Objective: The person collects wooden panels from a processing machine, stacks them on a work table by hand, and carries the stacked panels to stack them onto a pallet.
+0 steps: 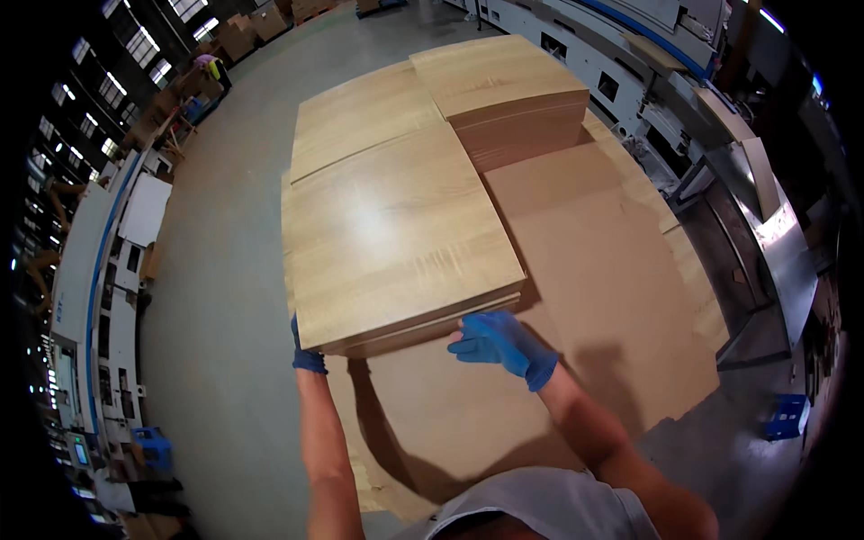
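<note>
Several wood-grain panels lie in a near stack (pixel 396 234) in front of me, light yellow-brown on top, with the uppermost ones slightly out of line at the front edge. My left hand (pixel 308 355), in a blue glove, rests against the stack's near left corner. Its visible fingers stretch along the side; the stack's edge hides the rest. Just off the front edge, my right hand (pixel 499 344), also blue-gloved, hovers over brown board with fingers apart and nothing seen in them. A bare fingertip seems to show through that glove.
Beyond stand another panel stack (pixel 360 112) and a taller one (pixel 499 72) at far right. Brown sheet board (pixel 585 243) covers the base beneath. Long machines run along the right (pixel 621 90) and left (pixel 108 297). A person (pixel 214 70) is far off at left. Blue plastic stools (pixel 155 447) stand on the floor.
</note>
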The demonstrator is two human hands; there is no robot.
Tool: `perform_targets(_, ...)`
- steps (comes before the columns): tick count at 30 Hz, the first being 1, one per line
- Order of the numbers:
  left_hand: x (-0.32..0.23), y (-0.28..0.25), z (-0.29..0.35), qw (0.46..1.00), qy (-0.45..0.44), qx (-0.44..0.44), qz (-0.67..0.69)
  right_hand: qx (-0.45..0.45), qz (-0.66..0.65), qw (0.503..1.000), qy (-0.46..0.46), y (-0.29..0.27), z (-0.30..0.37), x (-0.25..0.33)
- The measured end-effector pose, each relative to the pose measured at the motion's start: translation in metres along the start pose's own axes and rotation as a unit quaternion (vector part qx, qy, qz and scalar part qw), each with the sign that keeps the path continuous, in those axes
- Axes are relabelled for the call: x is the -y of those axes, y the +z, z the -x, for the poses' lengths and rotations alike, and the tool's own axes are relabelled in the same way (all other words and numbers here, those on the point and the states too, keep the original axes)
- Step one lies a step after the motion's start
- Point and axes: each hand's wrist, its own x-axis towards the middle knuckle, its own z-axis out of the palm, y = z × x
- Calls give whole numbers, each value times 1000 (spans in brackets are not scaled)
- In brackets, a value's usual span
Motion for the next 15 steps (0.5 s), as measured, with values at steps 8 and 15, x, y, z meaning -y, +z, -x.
perform_targets(8, -1, 24, 24, 963, 66, -42, -257, -189, 257, 894, -316, -124, -7, 52)
perform_targets(15, -4, -31, 21, 664, 213, 41, -715, 23, 9, 933, -358, -80, -158, 77)
